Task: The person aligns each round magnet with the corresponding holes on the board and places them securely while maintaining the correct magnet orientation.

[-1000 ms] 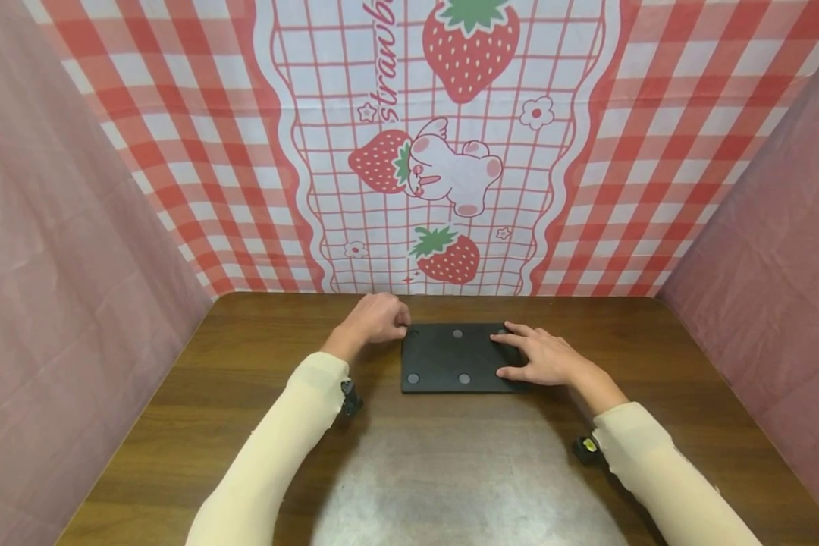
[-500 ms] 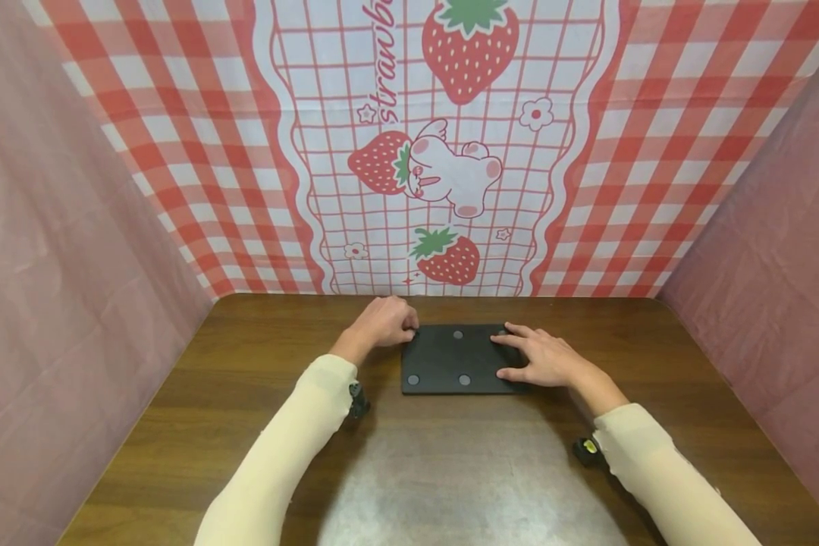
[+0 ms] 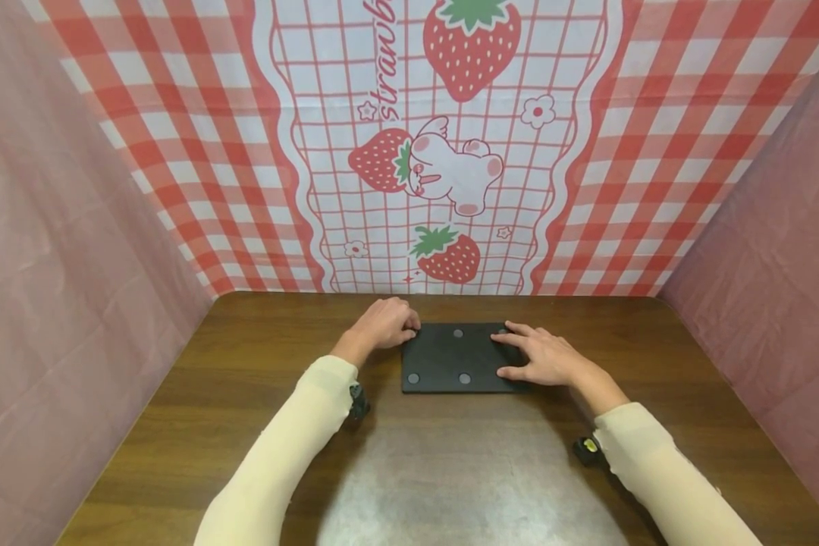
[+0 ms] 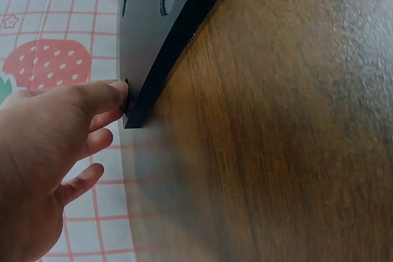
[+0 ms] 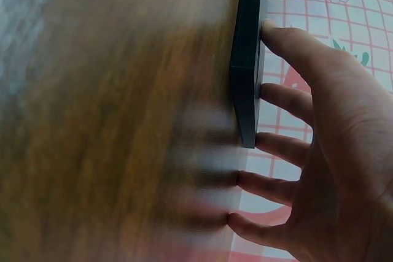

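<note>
A flat black rectangular board (image 3: 437, 356) with round grey discs in its face lies toward the back of the table. My left hand (image 3: 382, 322) is at its far left corner. Its thumb and fingertips pinch a small dark piece right at the round spot there; the fingers mostly hide the piece, and I cannot tell its kind. In the left wrist view the left hand (image 4: 55, 145) has its other fingers loosely bent. My right hand (image 3: 542, 358) spreads over the board's right end. In the right wrist view, the right hand's thumb and two fingers (image 5: 285, 99) touch the board, the others reaching past its edge.
The brown wooden table (image 3: 464, 462) is glossy near its front. Behind it hangs a red-and-white checked cloth (image 3: 566, 189) with strawberry prints. Pink curtains (image 3: 61, 265) close off both sides. A small dark camera (image 3: 587, 450) is strapped below the right sleeve.
My left hand has moved slightly right, from beside the board's far left corner to over the round spot there, then held nearly still. The right hand and board have not moved.
</note>
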